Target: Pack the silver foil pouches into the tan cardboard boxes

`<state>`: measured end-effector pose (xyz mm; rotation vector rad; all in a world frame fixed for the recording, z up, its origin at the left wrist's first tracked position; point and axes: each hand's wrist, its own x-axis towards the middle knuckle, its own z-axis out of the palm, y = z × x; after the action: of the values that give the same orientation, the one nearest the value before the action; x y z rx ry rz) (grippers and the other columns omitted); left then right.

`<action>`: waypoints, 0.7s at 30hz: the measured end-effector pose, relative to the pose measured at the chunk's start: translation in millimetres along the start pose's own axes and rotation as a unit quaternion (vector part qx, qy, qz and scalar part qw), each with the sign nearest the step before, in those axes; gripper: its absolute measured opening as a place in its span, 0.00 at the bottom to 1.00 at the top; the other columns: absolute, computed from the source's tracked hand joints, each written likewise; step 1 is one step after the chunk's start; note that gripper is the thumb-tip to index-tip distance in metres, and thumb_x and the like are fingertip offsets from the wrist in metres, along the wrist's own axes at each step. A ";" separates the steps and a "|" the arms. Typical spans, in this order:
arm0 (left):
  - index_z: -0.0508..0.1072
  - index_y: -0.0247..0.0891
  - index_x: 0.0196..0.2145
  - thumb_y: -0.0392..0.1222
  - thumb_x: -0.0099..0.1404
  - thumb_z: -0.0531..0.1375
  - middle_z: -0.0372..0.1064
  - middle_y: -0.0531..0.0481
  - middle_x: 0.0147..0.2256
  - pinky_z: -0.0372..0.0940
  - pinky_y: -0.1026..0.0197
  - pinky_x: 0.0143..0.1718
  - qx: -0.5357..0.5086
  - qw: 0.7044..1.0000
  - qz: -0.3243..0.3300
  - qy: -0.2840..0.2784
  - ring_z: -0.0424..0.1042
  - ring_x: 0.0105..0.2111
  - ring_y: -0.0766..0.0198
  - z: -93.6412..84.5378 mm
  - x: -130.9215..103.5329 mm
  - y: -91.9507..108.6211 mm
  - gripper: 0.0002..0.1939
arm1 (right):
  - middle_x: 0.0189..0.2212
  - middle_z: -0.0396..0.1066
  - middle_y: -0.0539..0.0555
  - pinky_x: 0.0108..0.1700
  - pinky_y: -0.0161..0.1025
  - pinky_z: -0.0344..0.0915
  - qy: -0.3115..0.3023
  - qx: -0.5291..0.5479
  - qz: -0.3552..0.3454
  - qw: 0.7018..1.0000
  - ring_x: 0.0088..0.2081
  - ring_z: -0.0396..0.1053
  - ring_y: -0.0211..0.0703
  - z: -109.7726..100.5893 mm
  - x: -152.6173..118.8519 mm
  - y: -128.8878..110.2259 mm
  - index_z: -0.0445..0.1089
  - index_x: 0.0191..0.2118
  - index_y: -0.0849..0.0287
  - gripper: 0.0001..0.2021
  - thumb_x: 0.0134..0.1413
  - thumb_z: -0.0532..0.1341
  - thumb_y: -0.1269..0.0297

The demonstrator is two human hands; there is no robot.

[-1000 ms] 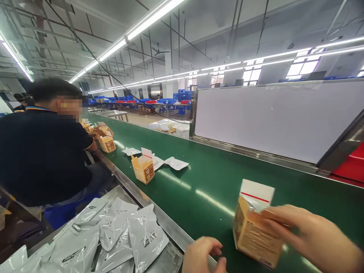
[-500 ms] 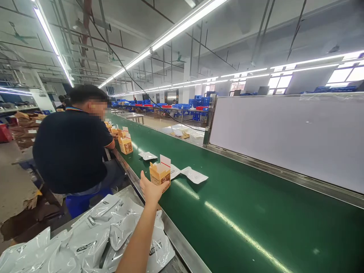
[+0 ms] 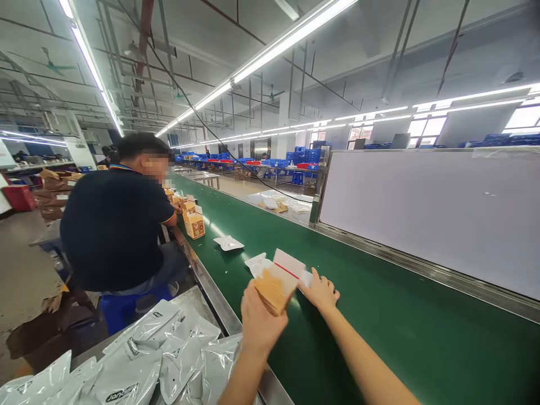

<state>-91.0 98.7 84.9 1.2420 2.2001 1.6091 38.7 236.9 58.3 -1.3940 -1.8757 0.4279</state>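
My left hand [image 3: 260,322] grips a small orange carton [image 3: 275,284] with its white, red-striped flap open, lifted above the green conveyor belt [image 3: 379,332]. My right hand [image 3: 321,291] reaches over the belt and rests on a white pouch [image 3: 307,278] lying flat just beyond the carton. Another white pouch [image 3: 256,262] lies right behind the carton. Further up the belt lie one more white pouch [image 3: 228,243] and an open orange carton [image 3: 194,223].
A seated person in a dark shirt [image 3: 113,225] works at the belt's left edge. Several silver-white pouches [image 3: 139,360] are piled on the metal side table at lower left. A white board [image 3: 430,208] walls the belt's far side.
My left hand has picked the orange carton up off the belt and brought it nearer. My right hand has come into view and landed on the white pouch.
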 end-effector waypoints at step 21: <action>0.55 0.36 0.57 0.37 0.50 0.64 0.65 0.36 0.50 0.69 0.45 0.45 0.027 0.979 0.196 0.054 0.68 0.48 0.48 5.9 -110.2 -4.4 0.37 | 0.31 0.67 0.53 0.30 0.33 0.66 0.123 0.040 -0.447 0.885 0.32 0.66 0.38 -173.0 -128.4 -57.8 0.70 0.40 0.60 0.15 0.51 0.54 0.84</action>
<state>-18.7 27.2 41.7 1.7317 2.1744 1.7986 142.5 70.2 164.0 -0.3844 -2.0139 -0.1363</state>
